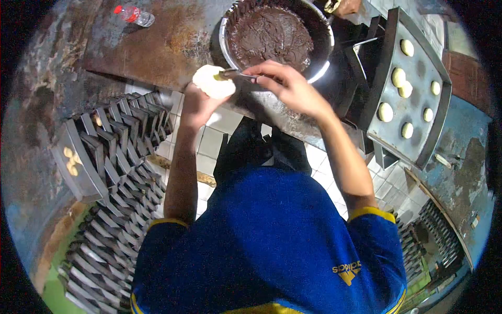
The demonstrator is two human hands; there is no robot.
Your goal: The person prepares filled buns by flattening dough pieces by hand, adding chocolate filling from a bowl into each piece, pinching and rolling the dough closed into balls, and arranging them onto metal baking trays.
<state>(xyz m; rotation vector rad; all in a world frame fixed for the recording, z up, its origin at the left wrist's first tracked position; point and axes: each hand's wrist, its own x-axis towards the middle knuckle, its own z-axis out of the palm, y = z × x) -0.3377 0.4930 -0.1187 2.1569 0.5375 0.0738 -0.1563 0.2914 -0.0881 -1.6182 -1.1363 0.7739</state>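
My left hand (201,107) holds up a flattened round of pale dough (212,83), with the fingers beneath it and at its edge. My right hand (287,86) is closed on a slim metal utensil (238,75). The utensil's tip rests at or just over the dough; its exact shape is too blurred to tell. Behind my right hand stands a large metal bowl (225,42) holding thick dark brown paste (274,34). The dough is to the left of the bowl's near rim.
On the right, a metal tray (418,68) bears several dough balls (385,112). At the left, another tray (78,180) with dough pieces tops stacked dark metal trays (110,136). A red-capped plastic bottle (136,17) lies on the worn table (151,52). More stacked trays stand lower right.
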